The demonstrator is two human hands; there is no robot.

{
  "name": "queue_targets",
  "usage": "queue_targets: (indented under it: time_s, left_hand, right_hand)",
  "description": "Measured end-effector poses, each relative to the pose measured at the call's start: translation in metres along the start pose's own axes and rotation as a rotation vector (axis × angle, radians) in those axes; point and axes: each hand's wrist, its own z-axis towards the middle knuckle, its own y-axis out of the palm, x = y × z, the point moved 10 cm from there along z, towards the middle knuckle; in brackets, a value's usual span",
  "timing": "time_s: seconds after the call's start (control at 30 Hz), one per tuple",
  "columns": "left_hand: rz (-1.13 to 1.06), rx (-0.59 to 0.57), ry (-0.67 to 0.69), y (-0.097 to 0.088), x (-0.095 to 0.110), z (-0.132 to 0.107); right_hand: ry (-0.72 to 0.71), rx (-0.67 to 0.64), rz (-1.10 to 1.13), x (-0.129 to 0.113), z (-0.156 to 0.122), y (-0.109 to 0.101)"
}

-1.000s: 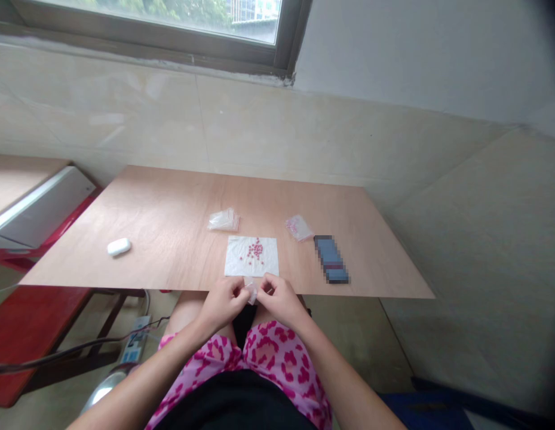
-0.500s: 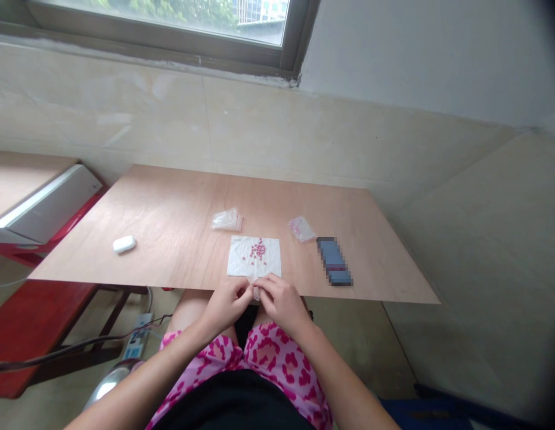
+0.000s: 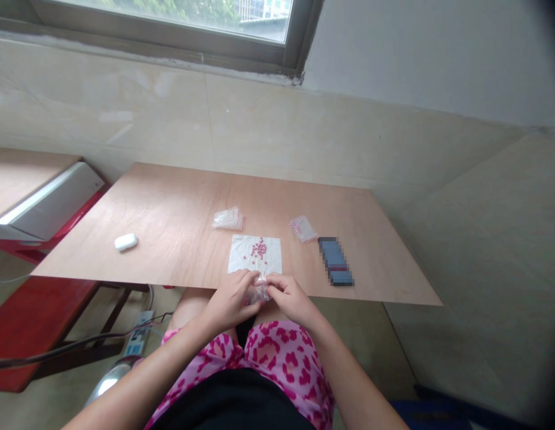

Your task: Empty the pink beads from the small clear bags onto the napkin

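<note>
Between my hands, at the table's front edge, is a small clear plastic bag. My left hand is closed around its left side, thumb below and fingers above. My right hand pinches the bag's right edge. Just beyond them a white sheet lies flat, partly covered at its near edge by my fingers. Several small pink beads are scattered on it. Whether the held bag contains anything I cannot tell.
Behind the sheet lie a stack of clear bags and a bag with pink pieces. A blurred phone-like object rests to the right. At the left sits a white rounded case. The wooden table meets a tiled wall.
The bag shows more widely between my hands now. My left hand has shifted its grip around the bag's left side, and my right hand has moved slightly to the right.
</note>
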Motion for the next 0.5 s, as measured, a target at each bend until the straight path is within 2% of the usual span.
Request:
queue_targets:
  time_s: [0.2,0.5]
  left_hand:
    - [0.028,-0.026,-0.030,-0.001,-0.009,0.000]
    - [0.059,-0.073,-0.004,-0.006,-0.014,0.002]
  right_hand:
    - [-0.062,0.034,-0.273,-0.002,0.000,-0.008]
    - [-0.048,0.077,-0.276,-0.004,0.000,-0.015]
